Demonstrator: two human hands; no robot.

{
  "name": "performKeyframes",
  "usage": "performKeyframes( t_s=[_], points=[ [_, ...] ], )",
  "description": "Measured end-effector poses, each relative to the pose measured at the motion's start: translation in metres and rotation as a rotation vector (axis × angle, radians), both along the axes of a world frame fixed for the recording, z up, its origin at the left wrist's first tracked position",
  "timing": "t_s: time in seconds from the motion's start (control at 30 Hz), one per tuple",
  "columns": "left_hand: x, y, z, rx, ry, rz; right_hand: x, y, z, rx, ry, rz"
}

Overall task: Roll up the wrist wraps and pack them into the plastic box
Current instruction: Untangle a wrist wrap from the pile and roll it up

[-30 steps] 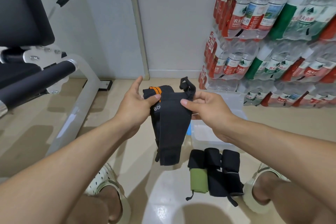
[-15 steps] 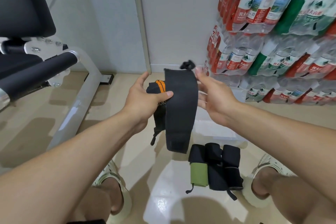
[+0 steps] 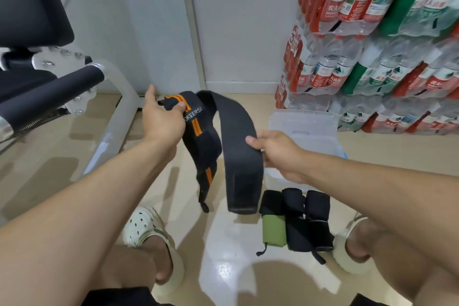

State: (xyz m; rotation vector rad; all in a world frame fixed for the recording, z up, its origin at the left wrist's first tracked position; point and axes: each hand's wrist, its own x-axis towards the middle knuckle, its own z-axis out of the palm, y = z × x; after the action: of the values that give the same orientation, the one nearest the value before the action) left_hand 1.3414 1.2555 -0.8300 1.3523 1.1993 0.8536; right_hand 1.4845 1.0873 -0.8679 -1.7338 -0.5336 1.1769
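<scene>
Black-orange wrist wrap (image 3: 223, 136) draped between left hand (image 3: 162, 119) and right hand (image 3: 278, 150).

I see black wrist wrap with orange stripes (image 3: 198, 131) unrolled, held up above floor, draped in arch: striped end left, plain black tail (image 3: 242, 169) hanging right. Clear plastic box (image 3: 308, 126) with blue latch on floor just right of wrap. Three rolled wraps (image 3: 296, 221) lie side by side on floor, near side of box, one green-ended.
</scene>
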Motion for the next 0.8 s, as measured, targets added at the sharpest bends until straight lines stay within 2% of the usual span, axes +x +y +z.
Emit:
performKeyframes(
  t_s=[0.07, 0.17, 0.23, 0.33, 0.4, 0.5, 0.6, 0.7, 0.8],
  points=[
    [-0.004, 0.0, 0.0, 0.071, 0.06, -0.048, 0.012, 0.006, 0.01, 0.033, 0.061, -0.108],
    [-0.003, -0.014, 0.001, 0.108, 0.097, -0.263, 0.024, 0.01, 0.023, 0.044, 0.246, -0.269],
    [0.001, -0.028, -0.001, 0.093, 0.101, -0.349, 0.027, 0.01, 0.029, 0.046, 0.331, -0.272],
    [0.011, -0.036, -0.005, 0.087, 0.113, -0.285, 0.026, 0.008, 0.036, 0.092, 0.364, -0.19],
    [0.014, -0.035, -0.005, 0.047, 0.054, -0.232, 0.026, 0.008, 0.039, 0.163, 0.346, -0.193],
    [0.016, -0.033, -0.006, 0.012, 0.048, -0.205, 0.024, 0.008, 0.045, 0.276, 0.394, -0.289],
    [0.018, -0.042, -0.002, -0.049, 0.037, -0.293, 0.024, 0.009, 0.047, 0.318, 0.453, -0.392],
    [0.02, -0.051, 0.002, -0.129, -0.018, -0.364, 0.025, 0.011, 0.045, 0.307, 0.432, -0.429],
    [0.024, -0.055, 0.006, -0.184, -0.088, -0.293, 0.029, 0.011, 0.045, 0.285, 0.347, -0.45]
  ],
)
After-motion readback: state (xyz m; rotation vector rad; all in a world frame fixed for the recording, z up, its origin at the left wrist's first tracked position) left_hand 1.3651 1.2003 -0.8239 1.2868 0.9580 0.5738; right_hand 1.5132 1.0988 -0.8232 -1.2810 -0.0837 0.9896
